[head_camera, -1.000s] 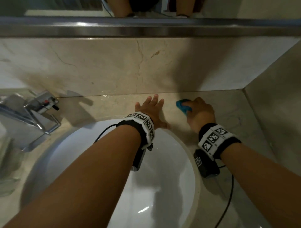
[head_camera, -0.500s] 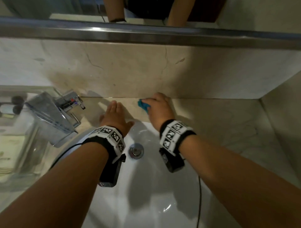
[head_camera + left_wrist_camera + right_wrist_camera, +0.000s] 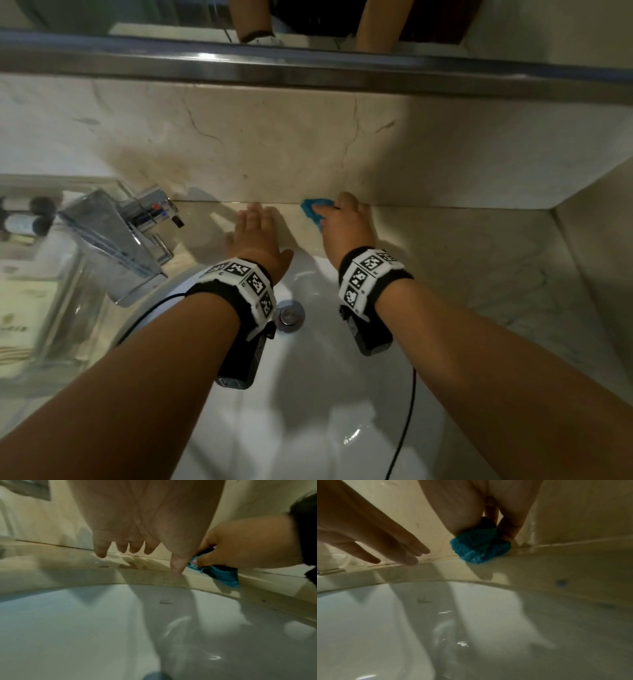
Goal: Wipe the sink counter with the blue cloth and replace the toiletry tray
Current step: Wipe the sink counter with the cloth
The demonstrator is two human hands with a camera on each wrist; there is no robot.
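Note:
A bunched blue cloth [image 3: 313, 210] [image 3: 221, 574] [image 3: 479, 547] lies on the beige marble counter [image 3: 462, 246] at the foot of the back wall, behind the white basin [image 3: 308, 394]. My right hand [image 3: 344, 222] [image 3: 498, 520] grips it, fingers curled round the wad, and presses it to the counter. To its left my left hand [image 3: 255, 233] [image 3: 137, 550] is flat, fingers straight, resting on the counter strip behind the basin. A clear toiletry tray [image 3: 20, 274] with small bottles sits at the far left.
A chrome faucet [image 3: 116, 240] stands left of the basin. The marble backsplash [image 3: 308, 147] rises just behind both hands, with a metal ledge [image 3: 308, 68] and mirror above. A side wall [image 3: 603, 240] closes the counter's right end. A drain [image 3: 289, 315] sits in the basin.
My right hand has slid the cloth leftward along the back of the counter toward the faucet. My left hand moved left alongside it, still flat.

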